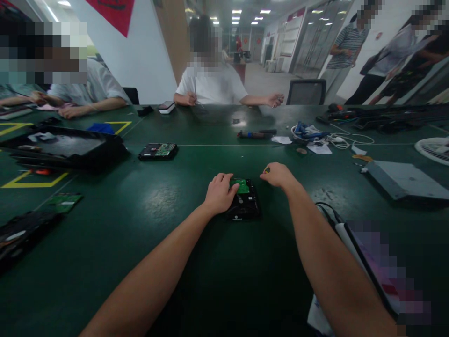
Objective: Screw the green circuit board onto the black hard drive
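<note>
A black hard drive (245, 202) with a green circuit board on top lies on the dark green table (168, 243) in front of me. My left hand (220, 193) rests on its left side, fingers over the green board. Just right of the drive's far corner, my right hand (277, 175) is closed around a small tool with a yellow tip that pokes out at the thumb.
A second hard drive (158, 150) lies further left. A black tray (66, 149) and a loose green board (65, 201) sit at the left, a grey case (403, 180) at the right. Cables (315, 133) and a dark tool (254, 135) lie beyond. People sit across the table.
</note>
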`<state>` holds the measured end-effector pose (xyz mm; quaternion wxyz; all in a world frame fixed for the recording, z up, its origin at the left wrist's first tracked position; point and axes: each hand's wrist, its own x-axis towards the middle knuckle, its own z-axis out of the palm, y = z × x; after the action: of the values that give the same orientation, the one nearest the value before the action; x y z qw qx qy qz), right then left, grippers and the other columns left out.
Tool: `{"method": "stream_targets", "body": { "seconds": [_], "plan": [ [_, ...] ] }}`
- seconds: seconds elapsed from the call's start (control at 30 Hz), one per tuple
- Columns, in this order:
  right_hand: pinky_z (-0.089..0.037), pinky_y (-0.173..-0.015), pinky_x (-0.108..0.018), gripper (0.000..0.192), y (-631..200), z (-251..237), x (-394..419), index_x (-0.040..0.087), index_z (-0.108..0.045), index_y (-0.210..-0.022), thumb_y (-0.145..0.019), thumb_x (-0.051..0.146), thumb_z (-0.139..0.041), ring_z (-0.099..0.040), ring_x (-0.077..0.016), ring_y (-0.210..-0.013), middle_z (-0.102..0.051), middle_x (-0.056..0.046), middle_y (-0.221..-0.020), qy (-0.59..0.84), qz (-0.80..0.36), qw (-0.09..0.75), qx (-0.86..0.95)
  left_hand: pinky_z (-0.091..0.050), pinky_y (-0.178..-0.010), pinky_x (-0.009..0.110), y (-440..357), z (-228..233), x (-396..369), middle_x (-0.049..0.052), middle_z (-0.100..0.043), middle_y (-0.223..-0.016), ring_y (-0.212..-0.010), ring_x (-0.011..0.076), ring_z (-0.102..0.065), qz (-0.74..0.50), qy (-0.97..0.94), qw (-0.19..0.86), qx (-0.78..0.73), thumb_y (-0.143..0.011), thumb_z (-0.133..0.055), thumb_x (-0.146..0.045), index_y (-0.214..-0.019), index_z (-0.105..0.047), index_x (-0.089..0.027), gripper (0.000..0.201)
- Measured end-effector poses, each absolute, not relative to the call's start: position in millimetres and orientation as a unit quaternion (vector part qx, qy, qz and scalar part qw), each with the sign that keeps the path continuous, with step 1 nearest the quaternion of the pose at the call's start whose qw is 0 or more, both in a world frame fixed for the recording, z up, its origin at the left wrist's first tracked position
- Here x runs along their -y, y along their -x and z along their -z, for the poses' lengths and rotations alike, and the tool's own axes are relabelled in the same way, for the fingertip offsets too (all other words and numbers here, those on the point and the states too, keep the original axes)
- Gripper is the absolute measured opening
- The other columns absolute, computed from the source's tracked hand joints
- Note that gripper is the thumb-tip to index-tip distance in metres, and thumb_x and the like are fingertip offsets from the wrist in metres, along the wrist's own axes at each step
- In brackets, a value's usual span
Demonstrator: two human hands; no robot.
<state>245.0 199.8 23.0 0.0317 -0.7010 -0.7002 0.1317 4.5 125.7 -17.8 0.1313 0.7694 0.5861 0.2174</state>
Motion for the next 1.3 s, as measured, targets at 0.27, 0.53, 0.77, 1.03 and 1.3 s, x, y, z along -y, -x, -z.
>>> {"method": "stream_targets", "body": {
  "seconds": [0.27, 0.53, 0.77, 1.03, 1.3],
  "plan": [
    [-0.053, -0.085, -0.037, 0.031, -244.7, -23.2, -199.5, 0.015, -0.079, -0.104, -0.087, 0.04, -0.071, -0.072, -0.0321, -0.104, -0.076, -0.019, -0.111, 0.703, -0.121, 0.025, 0.701, -0.045, -0.108, 0.047, -4.0, 16.9, -125.9, 0.014, -0.059, -0.136, -0.126, 0.0311, -0.056, -0.219, -0.77, 0.14, -0.583, -0.105, -0.044, -0.048, -0.139, -0.056, -0.019, 0.047],
    [-0.053, -0.084, -0.037, 0.023, -249.5, -22.8, -198.8, 0.017, -0.079, -0.101, -0.087, 0.032, -0.071, -0.072, -0.0315, -0.103, -0.077, -0.017, -0.11, 0.695, -0.134, 0.028, 0.705, -0.045, -0.107, 0.049, -3.4, 20.5, -127.5, 0.015, -0.058, -0.138, -0.127, 0.0325, -0.055, -0.227, -0.766, 0.148, -0.583, -0.104, -0.044, -0.05, -0.139, -0.056, -0.019, 0.048],
    [-0.053, -0.084, -0.036, 0.028, -251.0, -21.7, -200.2, 0.015, -0.079, -0.1, -0.087, 0.04, -0.075, -0.072, -0.031, -0.102, -0.077, -0.017, -0.108, 0.69, -0.137, 0.02, 0.71, -0.045, -0.106, 0.048, -3.7, 22.2, -128.5, 0.015, -0.059, -0.136, -0.127, 0.0327, -0.055, -0.224, -0.769, 0.131, -0.584, -0.104, -0.044, -0.05, -0.14, -0.056, -0.018, 0.049],
    [-0.052, -0.08, -0.033, 0.019, -250.7, -23.1, -197.8, 0.019, -0.079, -0.095, -0.085, 0.034, -0.077, -0.073, -0.0272, -0.097, -0.078, -0.012, -0.102, 0.685, -0.155, 0.017, 0.712, -0.044, -0.109, 0.05, -3.5, 20.7, -127.3, 0.016, -0.057, -0.138, -0.13, 0.033, -0.054, -0.226, -0.769, 0.139, -0.582, -0.106, -0.041, -0.05, -0.142, -0.054, -0.017, 0.05],
    [-0.054, -0.079, -0.034, 0.017, -254.6, -27.1, -197.4, 0.016, -0.079, -0.097, -0.09, 0.026, -0.068, -0.074, -0.0279, -0.092, -0.078, -0.016, -0.1, 0.701, -0.156, 0.028, 0.695, -0.051, -0.109, 0.044, 10.9, 23.4, -116.3, 0.017, -0.045, -0.145, -0.124, 0.0262, -0.062, -0.315, -0.713, 0.203, -0.593, -0.106, -0.044, -0.051, -0.148, -0.045, -0.017, 0.054]
  ]
}}
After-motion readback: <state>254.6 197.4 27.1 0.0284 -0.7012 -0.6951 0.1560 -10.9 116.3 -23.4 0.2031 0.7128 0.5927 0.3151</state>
